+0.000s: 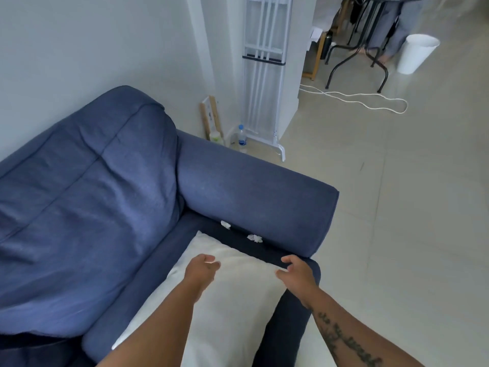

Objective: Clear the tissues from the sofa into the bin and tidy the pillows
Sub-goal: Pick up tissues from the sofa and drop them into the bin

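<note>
A white pillow point(232, 295) lies flat on the seat of the blue sofa point(111, 197), close to the armrest point(254, 197). Two small crumpled white tissues point(225, 224) point(255, 238) sit on the dark seat strip between the pillow and the armrest. My left hand point(202, 271) hovers over the pillow's middle, fingers loosely curled and holding nothing. At the pillow's right edge my right hand point(296, 271) is spread with bent fingers, thumb near the fabric, and grips nothing. The white bin point(416, 53) stands far off on the floor at the upper right.
A white rack point(264, 75) stands against the wall beyond the armrest, with a water bottle point(242, 137) and wooden frames at its foot. A white cable point(370, 102) loops across the tiled floor. Black table legs and a seated person's legs are beside the bin.
</note>
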